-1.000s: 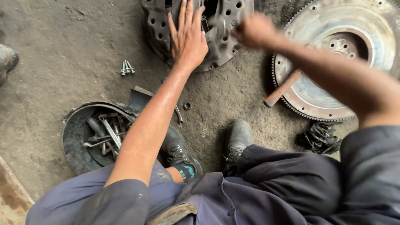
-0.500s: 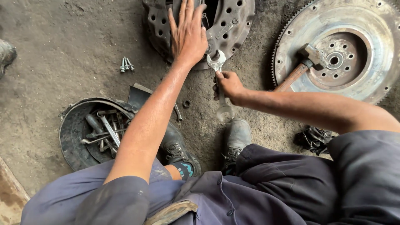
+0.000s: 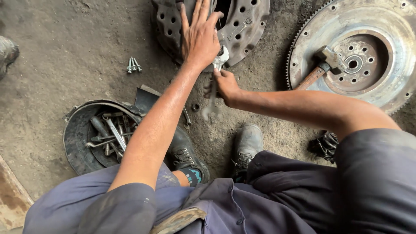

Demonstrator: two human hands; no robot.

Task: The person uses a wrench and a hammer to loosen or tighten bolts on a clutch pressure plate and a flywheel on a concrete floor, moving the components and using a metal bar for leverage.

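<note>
Left hand (image 3: 200,37): lies flat, palm down, on the clutch cover, fingers straight and slightly spread, pointing to 12 o'clock; they grip nothing.
Right hand (image 3: 225,84): at 5 o'clock from the left hand, just below its wrist, fingers curled tight around the shaft of the spanner.
Spanner (image 3: 215,82): bright silvery metal, standing roughly on the 12-to-6 line; its open head sits at the lower edge of the clutch cover, touching or nearly touching the heel of the left hand; the lower end is blurred.
Clutch cover (image 3: 242,28): round, grey-brown, rusty pressed steel with rows of small round holes and a dark opening in the middle; on the ground at 12 o'clock of the view, partly cut by the top edge.
Flywheel (image 3: 381,78): large rusty disc with a toothed rim and a ring of bolt holes round its hub, at 2 o'clock, well apart from the clutch cover.
Hammer (image 3: 318,68): dull metal head resting on the flywheel face, reddish-brown handle running off toward 7 o'clock.
Tool tub (image 3: 73,134): black round container at 8 o'clock, holding loose spanners and other metal tools.
Bolts (image 3: 133,65): small cluster of pale bolts on the bare ground at 10 o'clock.
Nut (image 3: 195,107): small dark ring on the ground beside the spanner's lower end.
Shoes (image 3: 247,145): dusty black work shoes near the centre, toes toward 12 o'clock.
Packages, labels, signs: none can be made out.
</note>
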